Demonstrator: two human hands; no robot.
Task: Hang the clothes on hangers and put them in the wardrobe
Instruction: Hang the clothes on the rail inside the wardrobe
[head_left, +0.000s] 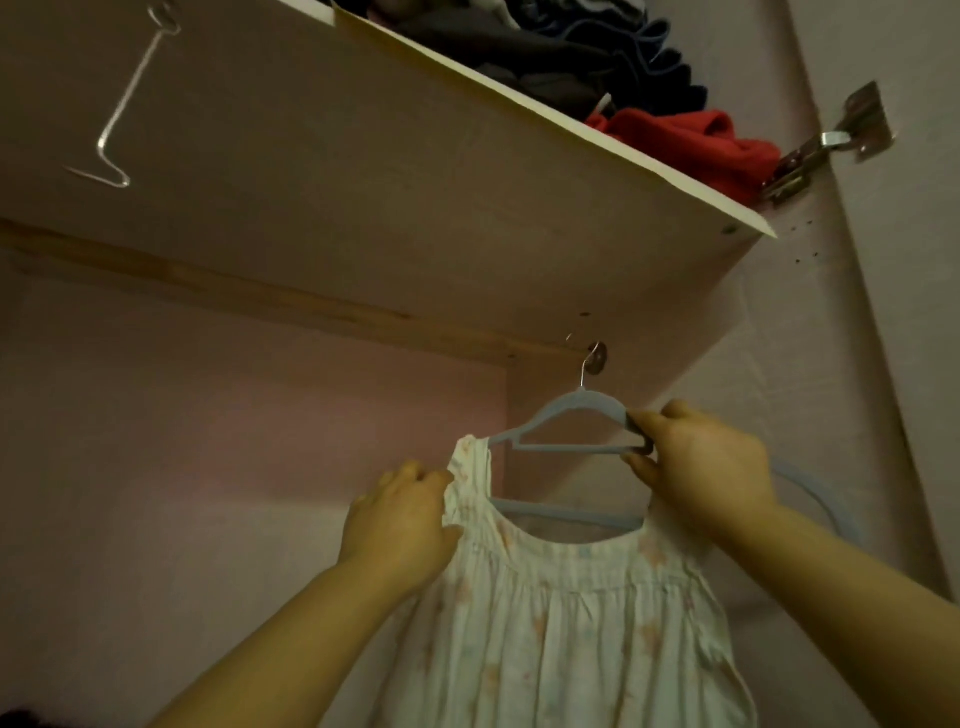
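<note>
Head view: fingers (644, 422) of the right hand (701, 462) pinch the hanger (566, 410) by its end. The left hand (400, 519) grips the dress (571, 623) by one strap, under the shelf (467, 208). Whether the hook (589, 364) has caught is unclear, so letting go could drop both.

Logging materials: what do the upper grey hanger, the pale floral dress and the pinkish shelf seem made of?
Upper grey hanger: matte, fuzzy look suggests flocked plastic; shiny hook, metal. Pale floral dress: thin gathered fabric, possibly cotton. Pinkish shelf: smooth laminated board, given its pale cut edge.
</note>
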